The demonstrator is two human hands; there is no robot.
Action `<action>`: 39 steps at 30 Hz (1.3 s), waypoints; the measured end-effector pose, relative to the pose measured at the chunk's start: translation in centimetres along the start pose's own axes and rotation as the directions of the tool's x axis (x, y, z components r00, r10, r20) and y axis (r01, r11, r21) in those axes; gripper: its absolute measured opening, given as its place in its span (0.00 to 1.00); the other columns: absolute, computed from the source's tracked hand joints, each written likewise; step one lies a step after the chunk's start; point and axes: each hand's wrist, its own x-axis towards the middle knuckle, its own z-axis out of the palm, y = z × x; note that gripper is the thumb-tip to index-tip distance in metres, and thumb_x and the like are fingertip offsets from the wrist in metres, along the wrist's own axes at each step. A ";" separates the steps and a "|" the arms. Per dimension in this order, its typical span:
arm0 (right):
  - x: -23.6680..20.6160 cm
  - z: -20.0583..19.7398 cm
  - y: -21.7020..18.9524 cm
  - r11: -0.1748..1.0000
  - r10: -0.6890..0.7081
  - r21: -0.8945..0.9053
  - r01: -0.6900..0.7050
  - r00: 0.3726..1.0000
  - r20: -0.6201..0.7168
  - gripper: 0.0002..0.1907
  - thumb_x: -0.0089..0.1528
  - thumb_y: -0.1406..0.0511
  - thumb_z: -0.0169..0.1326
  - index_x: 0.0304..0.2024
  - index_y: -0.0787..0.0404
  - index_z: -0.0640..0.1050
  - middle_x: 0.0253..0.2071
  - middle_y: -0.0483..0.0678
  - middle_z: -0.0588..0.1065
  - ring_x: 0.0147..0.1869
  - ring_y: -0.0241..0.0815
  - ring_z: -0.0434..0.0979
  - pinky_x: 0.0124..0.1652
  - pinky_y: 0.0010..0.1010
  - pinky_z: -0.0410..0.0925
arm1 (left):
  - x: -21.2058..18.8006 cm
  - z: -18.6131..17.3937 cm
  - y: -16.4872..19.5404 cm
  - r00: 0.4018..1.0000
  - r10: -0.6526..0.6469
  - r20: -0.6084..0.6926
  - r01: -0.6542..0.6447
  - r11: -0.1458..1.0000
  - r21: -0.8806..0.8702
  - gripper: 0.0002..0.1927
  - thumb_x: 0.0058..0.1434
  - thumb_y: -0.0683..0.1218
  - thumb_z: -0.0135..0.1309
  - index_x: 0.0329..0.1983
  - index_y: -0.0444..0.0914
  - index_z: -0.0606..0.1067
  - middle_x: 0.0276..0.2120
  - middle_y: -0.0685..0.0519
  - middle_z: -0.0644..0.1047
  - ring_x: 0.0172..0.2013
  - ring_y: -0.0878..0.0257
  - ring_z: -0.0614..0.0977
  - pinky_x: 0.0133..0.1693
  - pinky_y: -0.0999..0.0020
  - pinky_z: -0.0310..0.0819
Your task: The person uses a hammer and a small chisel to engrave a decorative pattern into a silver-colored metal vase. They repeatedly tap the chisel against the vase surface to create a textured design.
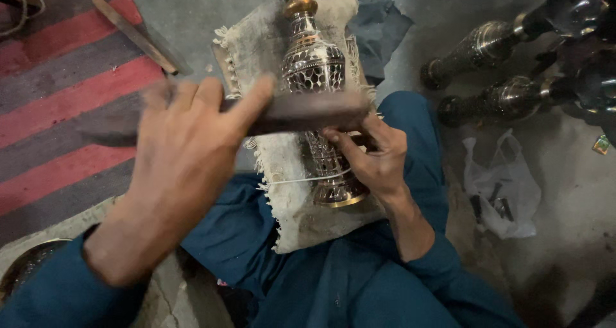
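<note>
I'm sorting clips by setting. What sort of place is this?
Probably a floor-level metal craft workshop: an engraved metal vase lies on a cloth over the worker's lap, similar vases lie on bare concrete, and a striped mat covers the floor.

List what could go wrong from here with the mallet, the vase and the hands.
1. The left hand swings a blurred mallet close over the right hand; a miss may hit its fingers.
2. The vase lies on a loose cloth over the lap; it might roll or slip.
3. A stray blow could dent its engraved surface.
</note>
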 end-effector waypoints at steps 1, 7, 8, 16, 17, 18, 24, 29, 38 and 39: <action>0.0 0.0 0.0 1.000 0.006 0.012 -0.006 1.000 0.002 0.11 0.65 0.77 0.60 0.50 0.67 0.79 0.42 0.51 0.83 0.45 0.38 0.86 0.44 0.24 0.80 | 0.0 0.1 0.0 1.000 -0.008 0.011 0.009 0.995 -0.099 0.30 0.65 0.40 0.55 0.71 0.49 0.67 0.35 0.47 0.76 0.40 0.53 0.80 0.49 0.45 0.74; 0.2 0.0 -0.1 0.995 0.051 0.084 -0.052 0.998 0.021 0.12 0.65 0.76 0.60 0.51 0.69 0.78 0.42 0.52 0.83 0.44 0.37 0.85 0.42 0.22 0.79 | 0.2 0.3 -0.3 0.999 -0.021 0.039 0.025 0.994 -0.103 0.30 0.66 0.40 0.54 0.70 0.52 0.67 0.34 0.48 0.76 0.38 0.54 0.79 0.48 0.46 0.73; 0.3 0.1 -0.1 0.996 0.037 0.082 -0.038 0.999 0.017 0.13 0.65 0.76 0.59 0.52 0.69 0.77 0.42 0.51 0.83 0.44 0.36 0.86 0.43 0.22 0.80 | 0.2 0.2 -0.4 0.997 -0.036 0.067 0.052 0.967 -0.251 0.30 0.64 0.40 0.54 0.70 0.49 0.67 0.34 0.46 0.75 0.38 0.52 0.79 0.46 0.46 0.72; -0.2 -0.1 0.1 0.997 0.043 0.066 -0.044 0.999 0.025 0.13 0.65 0.77 0.59 0.52 0.69 0.77 0.42 0.52 0.83 0.45 0.37 0.86 0.44 0.23 0.80 | 0.0 -0.1 -0.6 0.998 -0.030 0.049 0.041 0.970 -0.241 0.32 0.62 0.41 0.56 0.71 0.50 0.67 0.35 0.48 0.75 0.38 0.54 0.78 0.45 0.51 0.70; -0.2 -0.2 0.2 0.998 0.055 0.027 -0.056 0.998 0.032 0.12 0.65 0.77 0.60 0.50 0.68 0.79 0.41 0.52 0.83 0.43 0.37 0.86 0.41 0.22 0.79 | 0.1 0.0 -0.5 1.000 0.006 0.001 -0.006 0.999 -0.049 0.30 0.65 0.41 0.56 0.69 0.53 0.67 0.35 0.50 0.75 0.38 0.55 0.79 0.48 0.51 0.71; -0.2 -0.2 0.3 0.998 0.063 -0.013 -0.063 0.997 0.039 0.10 0.64 0.77 0.61 0.49 0.67 0.80 0.40 0.52 0.84 0.42 0.37 0.86 0.39 0.22 0.79 | 0.3 0.1 -0.5 0.998 0.051 -0.042 -0.044 0.988 0.149 0.28 0.67 0.42 0.57 0.68 0.57 0.68 0.35 0.52 0.76 0.38 0.57 0.79 0.51 0.50 0.72; -0.2 -0.2 0.3 0.998 0.037 0.058 -0.040 0.998 0.051 0.09 0.66 0.77 0.59 0.49 0.68 0.80 0.42 0.52 0.83 0.45 0.38 0.85 0.44 0.24 0.79 | 0.6 0.1 -0.8 0.999 0.043 -0.023 -0.040 0.990 0.133 0.27 0.68 0.41 0.57 0.67 0.55 0.68 0.36 0.51 0.76 0.40 0.55 0.80 0.52 0.50 0.73; -0.1 -0.2 0.0 0.995 0.086 0.049 -0.088 0.995 0.050 0.13 0.64 0.77 0.59 0.52 0.69 0.79 0.43 0.52 0.83 0.45 0.38 0.85 0.45 0.25 0.79 | 0.7 -0.1 -0.8 1.000 -0.012 0.023 0.014 0.996 -0.089 0.29 0.66 0.40 0.56 0.69 0.53 0.67 0.36 0.49 0.74 0.40 0.53 0.79 0.50 0.48 0.71; 0.1 0.2 -0.1 0.985 0.110 0.132 -0.113 0.993 0.032 0.14 0.65 0.79 0.56 0.54 0.69 0.78 0.43 0.51 0.82 0.47 0.38 0.84 0.48 0.26 0.78 | 0.9 -1.1 -0.7 0.998 -0.057 -0.008 0.054 0.974 -0.221 0.33 0.61 0.40 0.57 0.70 0.50 0.67 0.38 0.47 0.74 0.41 0.51 0.78 0.46 0.50 0.72; 0.0 0.3 -0.1 0.988 0.117 0.103 -0.117 0.993 0.010 0.15 0.64 0.79 0.56 0.54 0.70 0.77 0.43 0.51 0.82 0.47 0.38 0.84 0.48 0.26 0.78 | 1.0 -1.1 -0.8 0.994 -0.092 0.058 0.107 0.905 -0.413 0.35 0.60 0.40 0.58 0.72 0.46 0.67 0.38 0.44 0.73 0.41 0.47 0.77 0.43 0.49 0.71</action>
